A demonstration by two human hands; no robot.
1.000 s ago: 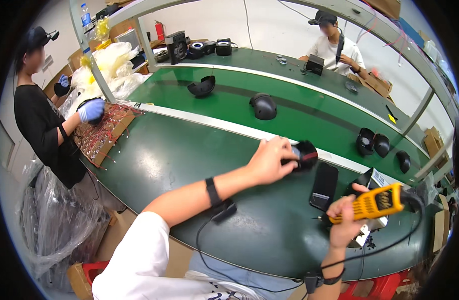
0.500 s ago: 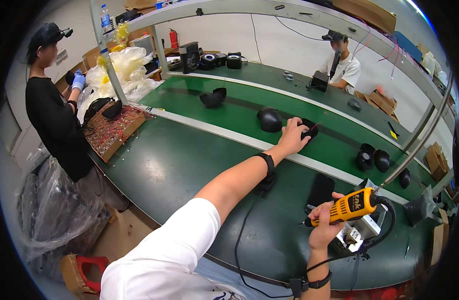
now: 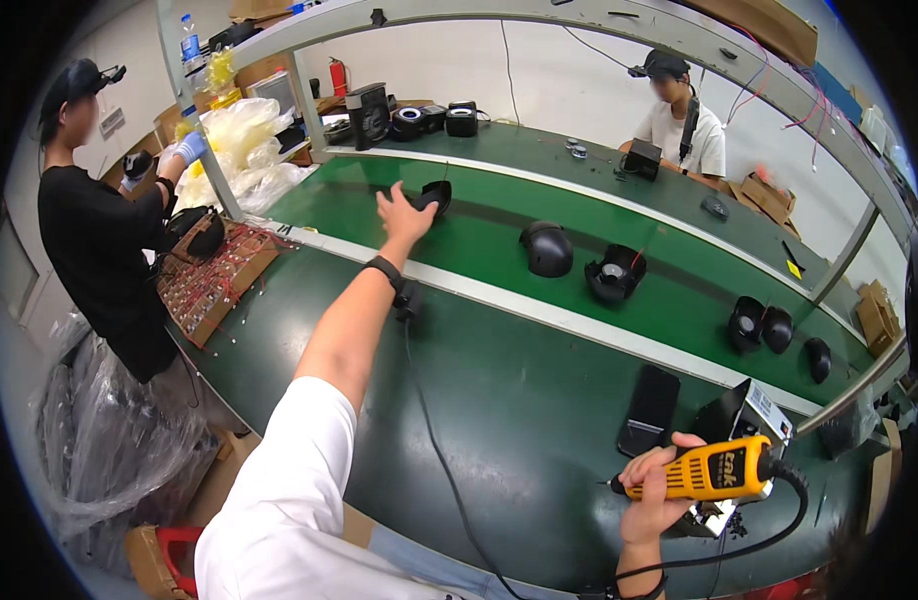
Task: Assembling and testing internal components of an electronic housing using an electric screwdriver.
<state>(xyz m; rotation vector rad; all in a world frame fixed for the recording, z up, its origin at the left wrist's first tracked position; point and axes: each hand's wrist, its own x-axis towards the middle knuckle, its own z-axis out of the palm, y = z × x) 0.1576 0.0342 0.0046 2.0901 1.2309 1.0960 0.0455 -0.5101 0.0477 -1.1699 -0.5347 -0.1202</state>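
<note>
My left hand reaches over the green belt to a black curved shell at the belt's left part. Its fingers are spread, and the thumb overlaps the shell's near edge; whether it presses on it I cannot tell. My right hand is wrapped round a yellow electric screwdriver, its bit pointing left above the near table. A domed black shell and an open one with a round grey part inside lie on the belt right of my left hand.
More black shells sit farther right on the belt. A phone and a metal box lie near my right hand. The screwdriver's cable loops down. One co-worker stands left by a wire-covered cardboard tray; another sits across.
My left hand has moved left along the belt, from the open shell to the leftmost one, leaving the open shell on the belt. The right hand keeps the screwdriver, now held more level.
</note>
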